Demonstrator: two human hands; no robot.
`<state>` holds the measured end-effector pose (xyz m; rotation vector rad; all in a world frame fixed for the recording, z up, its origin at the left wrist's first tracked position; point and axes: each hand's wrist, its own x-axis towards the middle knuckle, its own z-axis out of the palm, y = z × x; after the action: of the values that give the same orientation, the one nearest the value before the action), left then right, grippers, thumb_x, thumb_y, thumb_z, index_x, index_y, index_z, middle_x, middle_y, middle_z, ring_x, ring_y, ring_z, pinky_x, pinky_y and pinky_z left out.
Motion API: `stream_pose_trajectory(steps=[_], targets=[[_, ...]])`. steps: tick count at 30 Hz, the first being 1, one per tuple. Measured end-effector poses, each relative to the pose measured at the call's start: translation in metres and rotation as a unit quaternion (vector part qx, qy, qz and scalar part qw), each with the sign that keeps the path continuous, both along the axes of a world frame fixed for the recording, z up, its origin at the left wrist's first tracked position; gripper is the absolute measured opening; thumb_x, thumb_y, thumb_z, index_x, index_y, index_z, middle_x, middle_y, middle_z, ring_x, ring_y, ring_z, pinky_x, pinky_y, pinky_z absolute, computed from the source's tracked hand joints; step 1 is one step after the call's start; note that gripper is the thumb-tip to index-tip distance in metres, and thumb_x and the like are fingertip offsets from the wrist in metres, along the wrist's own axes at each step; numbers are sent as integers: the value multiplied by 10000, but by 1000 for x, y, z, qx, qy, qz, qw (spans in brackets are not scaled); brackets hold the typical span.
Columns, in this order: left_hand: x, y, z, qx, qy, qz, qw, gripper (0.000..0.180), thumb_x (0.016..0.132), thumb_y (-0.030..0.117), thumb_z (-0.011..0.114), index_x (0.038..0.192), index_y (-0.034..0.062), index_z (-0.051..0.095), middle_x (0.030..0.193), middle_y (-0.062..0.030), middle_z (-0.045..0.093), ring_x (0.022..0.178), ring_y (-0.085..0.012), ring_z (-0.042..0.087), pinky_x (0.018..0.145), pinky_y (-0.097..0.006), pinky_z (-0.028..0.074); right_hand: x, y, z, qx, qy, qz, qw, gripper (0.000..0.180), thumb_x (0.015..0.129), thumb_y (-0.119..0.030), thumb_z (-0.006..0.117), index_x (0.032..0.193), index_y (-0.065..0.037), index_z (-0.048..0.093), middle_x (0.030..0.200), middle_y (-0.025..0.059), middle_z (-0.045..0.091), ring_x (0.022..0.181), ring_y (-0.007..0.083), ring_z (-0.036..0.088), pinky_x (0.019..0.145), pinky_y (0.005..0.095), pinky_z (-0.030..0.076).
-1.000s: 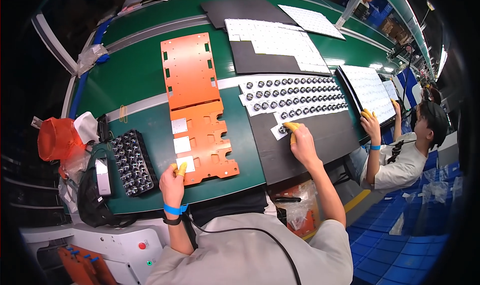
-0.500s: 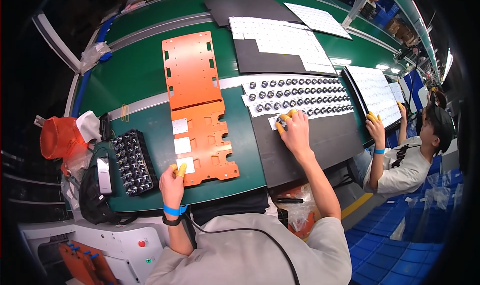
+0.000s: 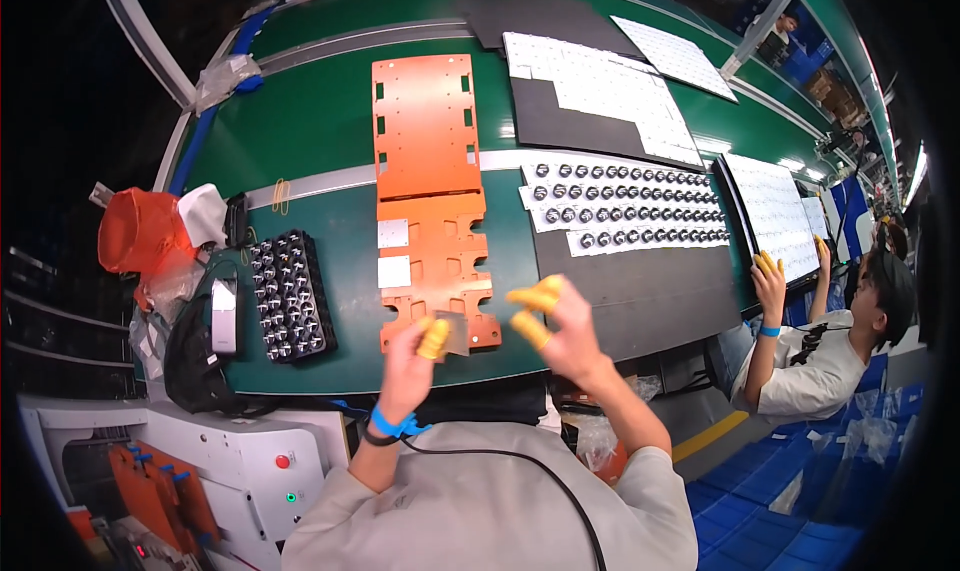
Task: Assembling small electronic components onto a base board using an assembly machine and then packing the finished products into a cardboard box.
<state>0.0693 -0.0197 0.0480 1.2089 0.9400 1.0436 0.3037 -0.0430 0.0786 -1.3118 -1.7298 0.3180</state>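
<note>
My left hand (image 3: 410, 359), in yellow finger cots, pinches a thin square plate (image 3: 456, 333) that looks grey and tilted. It is raised over the lower end of the orange fixture (image 3: 440, 271). Two white square plates (image 3: 394, 272) lie along the fixture's left side. To the right, my right hand (image 3: 562, 329) hovers with its yellow-capped fingers apart and nothing visible between them. Beyond it, white plates with round black-and-silver parts (image 3: 630, 214) stand in rows on a dark board (image 3: 650, 296).
At the left are a black tray of round parts (image 3: 290, 296), a silver box-shaped device (image 3: 224, 316) and an orange bag (image 3: 138, 231). White sheets (image 3: 600, 86) lie on dark boards at the back. A co-worker's hand (image 3: 769, 283) touches a white-topped board (image 3: 765, 211) at the right.
My left hand has lifted the lowest square plate off the orange fixture. My right hand has left the row of round parts and come leftward, towards my left hand. The view has shifted slightly.
</note>
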Motion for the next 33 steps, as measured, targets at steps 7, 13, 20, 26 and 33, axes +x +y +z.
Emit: stream_pose_trajectory(steps=[7, 13, 20, 26, 33], targets=[[35, -6, -10, -275, -303, -156, 899, 372, 1078, 303, 322, 1175, 44, 571, 976, -30, 569, 796, -122, 518, 713, -288, 439, -47, -9, 4, 10, 26, -21, 999, 332, 720, -55, 788, 1033, -30, 681, 958, 101, 642, 839, 282, 579, 741, 372, 485], [34, 2, -6, -205, -127, -206, 948, 368, 1071, 313, 352, 1129, 23, 572, 860, -17, 549, 688, -93, 499, 587, -249, 469, -41, -10, 15, 21, 15, -63, 998, 300, 706, -47, 781, 983, -37, 668, 969, 119, 639, 865, 308, 586, 753, 397, 487], [-3, 51, 20, 41, 248, 52, 967, 291, 928, 176, 672, 1137, -21, 625, 807, -87, 595, 651, -146, 532, 593, -315, 440, 69, 28, -22, -15, -172, -215, 961, 266, 720, -117, 789, 950, -59, 669, 950, 107, 599, 930, 300, 551, 840, 414, 426], [-21, 91, 4, 214, 453, 199, 843, 346, 908, 225, 673, 1124, -42, 635, 1003, -175, 613, 918, -346, 589, 802, -431, 478, 85, 45, -53, -34, -288, -213, 933, 279, 709, -99, 783, 966, -21, 706, 930, 109, 606, 923, 284, 553, 842, 396, 413], [-18, 121, -22, 163, 488, 176, 839, 267, 904, 190, 596, 1040, -29, 665, 975, -236, 681, 941, -420, 626, 813, -495, 495, 84, 53, -55, -44, -275, -252, 927, 332, 737, -115, 790, 1032, 10, 703, 957, 124, 615, 939, 291, 552, 849, 408, 408]])
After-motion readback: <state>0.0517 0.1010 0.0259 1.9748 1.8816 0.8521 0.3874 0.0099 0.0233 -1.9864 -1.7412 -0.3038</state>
